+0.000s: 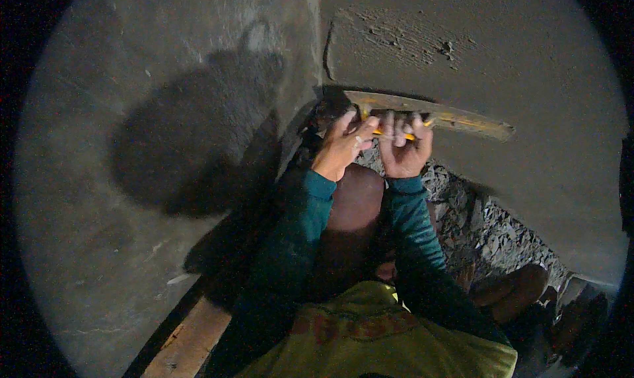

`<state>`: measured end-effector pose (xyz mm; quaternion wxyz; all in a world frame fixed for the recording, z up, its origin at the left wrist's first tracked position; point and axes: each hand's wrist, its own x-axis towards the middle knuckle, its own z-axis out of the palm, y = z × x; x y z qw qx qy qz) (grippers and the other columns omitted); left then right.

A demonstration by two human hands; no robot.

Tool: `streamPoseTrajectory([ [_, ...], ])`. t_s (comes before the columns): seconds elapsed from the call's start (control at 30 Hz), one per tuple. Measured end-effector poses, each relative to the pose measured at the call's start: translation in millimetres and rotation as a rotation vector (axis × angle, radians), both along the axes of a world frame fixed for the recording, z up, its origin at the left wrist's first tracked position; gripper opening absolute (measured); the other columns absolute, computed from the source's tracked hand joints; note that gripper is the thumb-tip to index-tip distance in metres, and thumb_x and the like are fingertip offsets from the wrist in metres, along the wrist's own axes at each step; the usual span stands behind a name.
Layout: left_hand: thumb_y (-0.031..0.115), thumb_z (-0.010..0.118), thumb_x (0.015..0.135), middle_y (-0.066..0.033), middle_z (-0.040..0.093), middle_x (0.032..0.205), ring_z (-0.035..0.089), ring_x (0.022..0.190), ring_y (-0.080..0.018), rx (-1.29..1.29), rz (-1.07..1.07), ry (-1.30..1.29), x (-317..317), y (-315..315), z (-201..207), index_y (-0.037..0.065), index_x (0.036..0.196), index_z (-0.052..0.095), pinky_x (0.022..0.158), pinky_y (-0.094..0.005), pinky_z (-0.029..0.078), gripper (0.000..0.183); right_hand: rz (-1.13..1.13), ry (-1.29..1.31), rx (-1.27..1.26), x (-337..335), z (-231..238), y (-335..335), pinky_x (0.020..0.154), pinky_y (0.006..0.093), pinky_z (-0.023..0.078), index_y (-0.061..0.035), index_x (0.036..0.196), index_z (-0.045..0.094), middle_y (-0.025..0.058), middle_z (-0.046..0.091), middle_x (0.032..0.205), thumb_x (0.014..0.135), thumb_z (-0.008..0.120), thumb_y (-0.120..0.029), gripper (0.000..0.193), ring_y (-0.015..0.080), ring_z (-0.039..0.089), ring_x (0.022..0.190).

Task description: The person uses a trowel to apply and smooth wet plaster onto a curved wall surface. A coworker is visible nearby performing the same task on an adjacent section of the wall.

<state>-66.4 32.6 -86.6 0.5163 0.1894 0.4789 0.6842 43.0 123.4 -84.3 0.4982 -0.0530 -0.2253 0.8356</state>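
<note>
A long, narrow plastering float with a yellow handle lies against the wet grey plaster, its right end slanting slightly downward. My right hand wraps its fingers round the yellow handle near the float's left part. Beside it, my left hand, with a ring on one finger, grips the left end of the handle; some of its fingers are smeared by motion. Fresh plaster covers the right-hand wall, with a rough, ridged patch above the float.
On the left stands a smoother grey wall bearing my dark shadow, and the two walls meet in a corner above my hands. Rubble lies along the foot of the plastered wall. A wooden board is at the lower left.
</note>
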Motion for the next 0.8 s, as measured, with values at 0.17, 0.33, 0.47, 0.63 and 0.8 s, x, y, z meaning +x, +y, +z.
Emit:
streamPoseTrajectory([
  [0.17,0.017,0.070,0.093,-0.0152,0.054,0.127,0.060,0.114,-0.0272,0.039,0.124,0.032,-43,19,-52,-0.001,0.142,0.036,0.092,-0.0403,0.056,0.063,0.094,-0.553,-0.032,-12,4,-11,0.089,0.0421,0.052,-0.0019,0.097,0.062,0.0081,0.064,0.094,0.103,0.056,-0.034,0.033,0.0228,0.064,0.094],
  [0.33,0.019,0.066,0.096,-0.0110,0.058,0.120,0.060,0.111,-0.0226,-0.119,0.238,0.120,-67,34,-57,-0.001,0.138,0.046,0.093,-0.0395,0.056,0.051,0.104,-0.719,-0.175,-27,-54,11,0.076,0.0368,0.061,-0.0011,0.096,0.061,0.0090,0.065,0.097,0.099,0.062,-0.024,0.023,0.0203,0.067,0.083],
  [0.47,0.021,0.064,0.098,-0.0096,0.059,0.120,0.061,0.110,-0.0220,-0.137,0.151,0.223,-74,37,-69,-0.003,0.135,0.050,0.092,-0.0379,0.056,0.046,0.057,-0.727,-0.170,-31,-82,17,0.075,0.0355,0.061,-0.0007,0.094,0.061,0.0093,0.065,0.098,0.097,0.066,-0.020,0.021,0.0207,0.068,0.083],
  [0.63,0.022,0.061,0.100,-0.0094,0.060,0.119,0.061,0.108,-0.0212,-0.132,0.198,0.301,-88,44,-81,-0.003,0.134,0.053,0.091,-0.0374,0.056,0.043,0.075,-0.810,-0.085,-42,-93,23,0.070,0.0336,0.059,0.0008,0.096,0.060,0.0105,0.066,0.096,0.095,0.069,-0.022,0.024,0.0203,0.068,0.081],
  [0.8,0.021,0.060,0.100,-0.0098,0.061,0.117,0.062,0.106,-0.0208,-0.201,0.154,0.364,-91,50,-84,-0.003,0.134,0.052,0.089,-0.0372,0.057,0.041,0.006,-0.780,-0.061,-46,-96,25,0.068,0.0331,0.059,0.0002,0.094,0.060,0.0107,0.066,0.091,0.094,0.070,-0.022,0.024,0.0201,0.068,0.076],
])
